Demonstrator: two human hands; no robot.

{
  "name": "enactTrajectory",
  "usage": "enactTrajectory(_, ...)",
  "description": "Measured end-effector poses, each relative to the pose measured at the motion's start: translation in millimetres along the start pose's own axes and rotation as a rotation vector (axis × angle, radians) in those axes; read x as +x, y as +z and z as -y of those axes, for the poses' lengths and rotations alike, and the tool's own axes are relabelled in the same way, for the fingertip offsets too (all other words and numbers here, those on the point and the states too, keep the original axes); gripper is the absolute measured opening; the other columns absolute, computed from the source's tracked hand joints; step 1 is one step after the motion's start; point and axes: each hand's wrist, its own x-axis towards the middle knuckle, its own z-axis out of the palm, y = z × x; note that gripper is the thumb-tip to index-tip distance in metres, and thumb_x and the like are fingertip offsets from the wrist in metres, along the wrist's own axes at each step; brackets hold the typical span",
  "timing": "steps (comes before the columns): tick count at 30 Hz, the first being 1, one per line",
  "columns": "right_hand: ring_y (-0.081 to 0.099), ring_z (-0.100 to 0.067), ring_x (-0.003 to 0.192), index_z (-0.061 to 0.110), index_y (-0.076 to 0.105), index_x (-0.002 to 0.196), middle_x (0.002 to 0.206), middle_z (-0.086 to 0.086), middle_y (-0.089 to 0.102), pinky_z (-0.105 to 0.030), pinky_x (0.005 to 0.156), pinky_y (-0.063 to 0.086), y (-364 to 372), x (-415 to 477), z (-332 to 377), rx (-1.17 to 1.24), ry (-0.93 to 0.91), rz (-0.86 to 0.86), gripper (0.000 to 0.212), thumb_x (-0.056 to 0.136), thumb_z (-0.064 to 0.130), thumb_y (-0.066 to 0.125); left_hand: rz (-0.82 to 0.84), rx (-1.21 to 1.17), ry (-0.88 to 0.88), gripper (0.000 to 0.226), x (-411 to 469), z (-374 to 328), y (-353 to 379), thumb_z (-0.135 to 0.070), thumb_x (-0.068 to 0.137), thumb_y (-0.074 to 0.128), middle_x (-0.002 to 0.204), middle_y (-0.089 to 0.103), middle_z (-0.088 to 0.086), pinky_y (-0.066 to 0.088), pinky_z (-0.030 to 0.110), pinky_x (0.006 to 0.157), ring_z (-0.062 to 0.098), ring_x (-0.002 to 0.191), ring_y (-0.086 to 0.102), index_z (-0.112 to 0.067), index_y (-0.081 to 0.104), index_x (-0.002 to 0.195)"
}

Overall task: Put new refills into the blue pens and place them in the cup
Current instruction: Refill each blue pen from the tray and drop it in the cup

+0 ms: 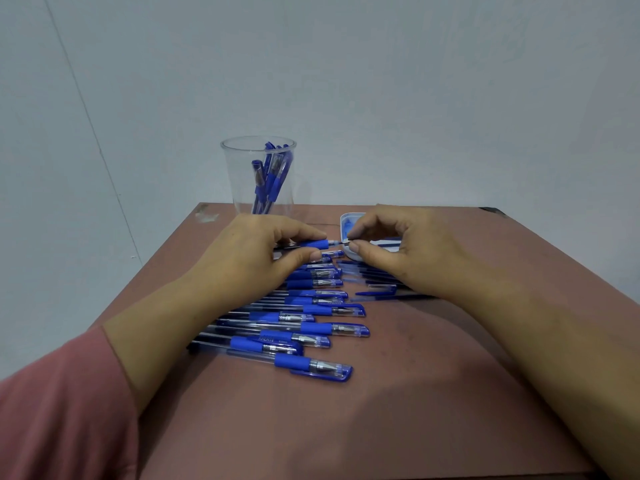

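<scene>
Pinching from both sides, the two hands meet over the far half of the reddish-brown tabletop (415,375) in the head view. The left hand (256,258) holds a clear-barrelled pen with a blue rubber grip (313,243) between thumb and forefinger. The pen lies level and its tip points toward the other hand. The right hand (391,251) has its thumb and forefinger closed on a thin dark refill (344,241), which sits right at the pen's tip. Whether the refill is already inside the barrel cannot be told, because the fingers hide the join.

Behind the left hand, near the table's far edge, stands a tall transparent plastic cup (235,181). Several finished blue pens (273,174) lean inside it against its right wall.

Beneath and in front of the left hand lies a row of capped blue pens with clear barrels (304,323). They lie side by side, roughly parallel, and their caps point right. The row runs from the hands toward the near edge.

Just beside the right hand's fingertips is a shallow white plastic case (348,218), partly hidden by the fingers. A loose scatter of dark blue refills and pen parts (377,291) lies under the right hand and wrist.

A pink fabric sleeve (52,410) covers the left forearm at the lower left. A plain pale grey wall (450,98) rises behind the table.
</scene>
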Motion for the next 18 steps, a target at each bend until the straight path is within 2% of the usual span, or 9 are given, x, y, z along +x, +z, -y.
enactTrajectory(4,0.058,0.017,0.083,0.045,0.058,0.084,0.081,0.031,0.062,0.001,0.073,0.038,4,-1,5,-0.056,-0.031,0.006,0.034,0.081,0.017,0.075,0.0,-0.005,0.009,0.029,-1,-2,1,-0.043,0.083,0.064,0.085,0.062,-0.031,0.054,0.023,0.074,-0.007,0.083,0.06,-0.04,0.069,0.111)
enactTrajectory(7,0.059,0.015,0.084,0.043,0.061,0.086,0.082,0.031,0.062,0.0,0.073,0.039,4,-1,5,-0.064,-0.052,0.008,0.028,0.081,0.02,0.075,-0.011,-0.023,0.024,0.026,-1,-5,1,-0.04,0.083,0.066,0.084,0.061,-0.033,0.054,0.023,0.075,-0.006,0.084,0.061,-0.04,0.07,0.11)
enactTrajectory(10,0.06,0.011,0.085,0.037,0.068,0.093,0.082,0.027,0.064,0.0,0.073,0.037,6,0,2,-0.08,-0.057,0.027,0.012,0.085,0.029,0.071,-0.014,-0.014,0.032,0.026,-1,-5,0,-0.039,0.083,0.067,0.082,0.058,-0.037,0.053,0.02,0.074,-0.007,0.084,0.061,-0.041,0.07,0.109)
enactTrajectory(13,0.059,0.011,0.087,0.027,0.069,0.108,0.085,0.026,0.063,-0.002,0.074,0.039,5,1,-4,-0.126,-0.074,0.005,0.027,0.082,0.034,0.073,-0.011,-0.004,0.036,0.027,-1,-4,0,-0.041,0.083,0.065,0.082,0.056,-0.039,0.049,0.014,0.073,-0.011,0.085,0.059,-0.041,0.069,0.11)
enactTrajectory(16,0.062,0.001,0.086,0.027,0.065,0.098,0.086,0.019,0.066,-0.01,0.076,0.046,4,2,-7,-0.146,-0.11,-0.007,0.018,0.083,0.024,0.074,-0.005,-0.001,0.036,0.029,-1,-4,0,-0.042,0.082,0.064,0.083,0.057,-0.037,0.049,0.015,0.075,-0.011,0.085,0.059,-0.039,0.069,0.111)
enactTrajectory(18,0.06,0.002,0.082,0.029,0.065,0.093,0.083,0.022,0.063,-0.007,0.073,0.043,5,3,-7,-0.169,-0.133,-0.003,0.012,0.085,0.022,0.071,-0.004,0.005,0.037,0.03,-1,-4,0,-0.044,0.082,0.063,0.083,0.057,-0.036,0.05,0.016,0.074,-0.011,0.085,0.059,-0.04,0.069,0.111)
